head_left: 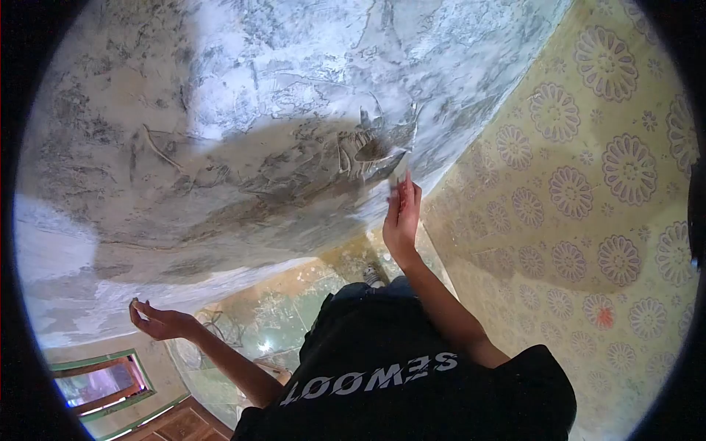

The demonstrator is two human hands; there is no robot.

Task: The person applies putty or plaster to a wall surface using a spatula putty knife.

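My right hand (402,224) is raised to the grey, roughly plastered wall (279,95), its fingers closed around a scraper (401,167). The pale blade of the scraper lies right at a patch of wet, ridged plaster (371,147). Out to the lower left, close to the lower part of the wall, is my left hand (160,323). Its fingers are curled in, and a small dark bit shows at the fingertips; I cannot tell what it is.
A yellowish wall with flower patterns (570,192) meets the plastered wall at a corner on the right. Below lies a worn, stained floor (283,312) with a loose coil of cable or wire (213,331). A framed window (99,386) and brown wooden panels (184,422) stand at lower left.
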